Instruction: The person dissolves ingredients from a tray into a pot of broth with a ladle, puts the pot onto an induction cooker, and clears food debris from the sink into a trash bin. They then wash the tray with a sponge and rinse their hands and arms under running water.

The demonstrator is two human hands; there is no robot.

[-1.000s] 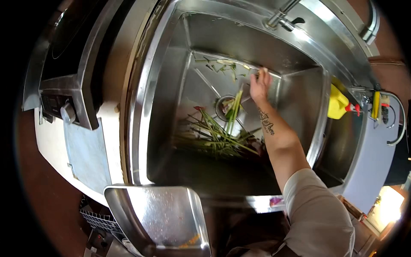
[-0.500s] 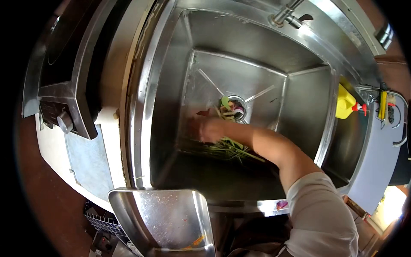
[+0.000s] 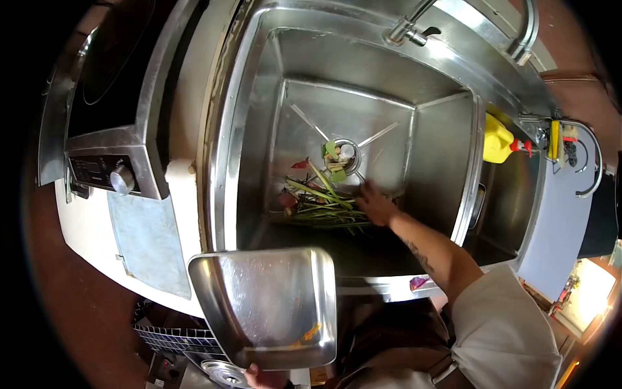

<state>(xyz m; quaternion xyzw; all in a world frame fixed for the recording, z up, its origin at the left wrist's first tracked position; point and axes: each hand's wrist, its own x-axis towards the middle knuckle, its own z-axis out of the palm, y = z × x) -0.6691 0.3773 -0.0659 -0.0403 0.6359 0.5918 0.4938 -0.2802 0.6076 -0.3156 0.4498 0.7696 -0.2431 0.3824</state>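
Handling the green stalks (image 3: 324,206), which are lying heaped at frame centre, is likely calling for a low, cupped right hand (image 3: 378,205) and a steady metal tray (image 3: 272,292). Right fingers are extending loosely beside the heap, grasp can't be told, while the left hand (image 3: 264,377), bottom centre, is clamping the tray's lower rim. Counting: two hands, one tray, one drain (image 3: 357,159), one faucet (image 3: 403,31), one yellow jug (image 3: 497,139); stalks are overlapping too much to tally.
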